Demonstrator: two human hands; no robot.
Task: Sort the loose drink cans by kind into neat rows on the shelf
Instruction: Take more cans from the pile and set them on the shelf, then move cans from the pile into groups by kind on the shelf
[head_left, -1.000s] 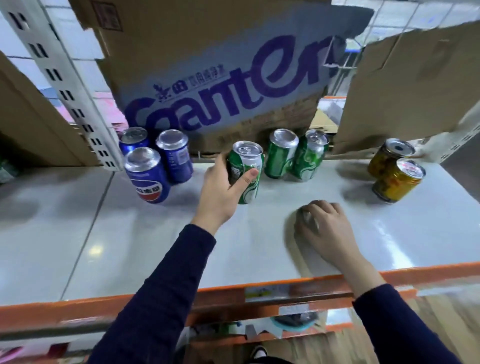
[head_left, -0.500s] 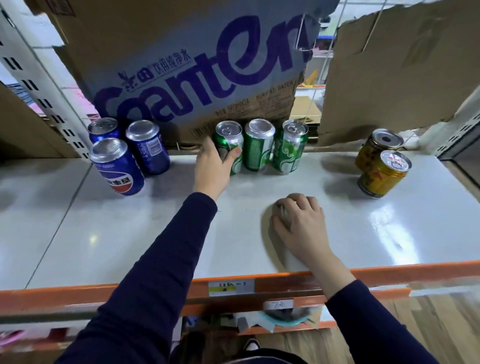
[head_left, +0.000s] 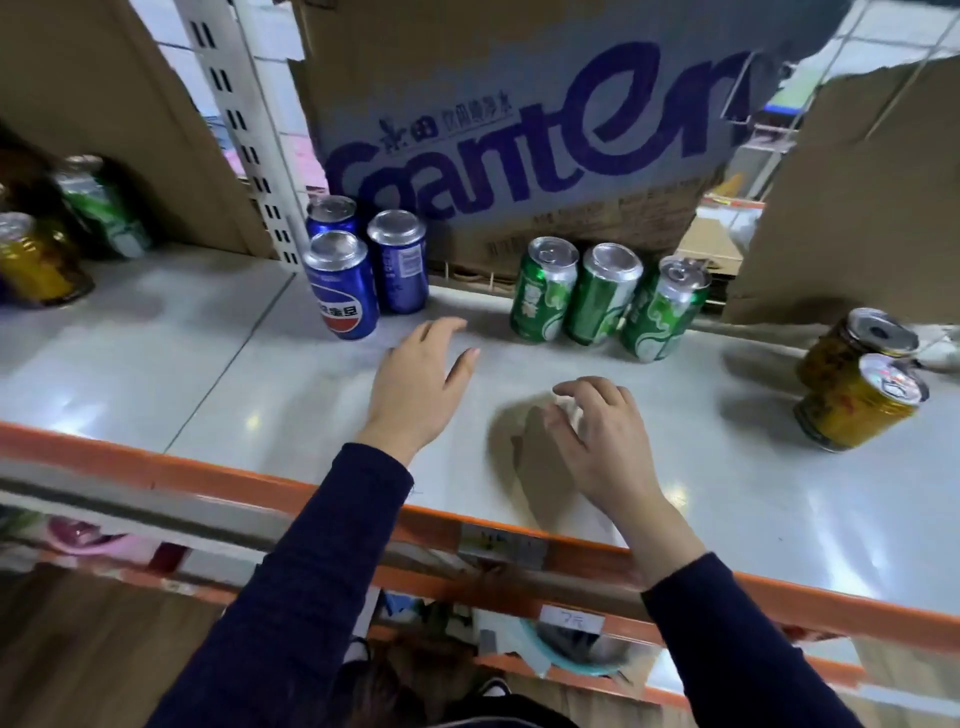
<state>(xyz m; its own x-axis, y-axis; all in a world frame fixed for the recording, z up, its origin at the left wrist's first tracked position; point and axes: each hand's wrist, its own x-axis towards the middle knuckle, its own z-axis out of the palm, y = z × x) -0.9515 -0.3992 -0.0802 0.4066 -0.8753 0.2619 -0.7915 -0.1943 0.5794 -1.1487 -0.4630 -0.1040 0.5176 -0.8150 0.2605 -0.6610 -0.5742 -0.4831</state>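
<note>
Three green cans (head_left: 597, 293) stand side by side at the back of the white shelf (head_left: 701, 467). Three blue cola cans (head_left: 358, 265) cluster to their left, by the upright. Two yellow cans (head_left: 857, 395) stand at the right. My left hand (head_left: 421, 384) hovers open over the shelf between the blue and green cans, touching none. My right hand (head_left: 597, 436) rests on the shelf in front of the green cans, fingers curled loosely, holding nothing.
A large cardboard box (head_left: 519, 130) with purple lettering stands behind the cans. More cardboard (head_left: 857, 197) leans at the right. On the left bay, a yellow can (head_left: 36, 260) and a green can (head_left: 104, 208) stand loose. An orange rail (head_left: 208, 478) edges the shelf front.
My left hand set the third green can beside the other two, let go and drew back toward me. The view swung left, showing the left bay's cans.
</note>
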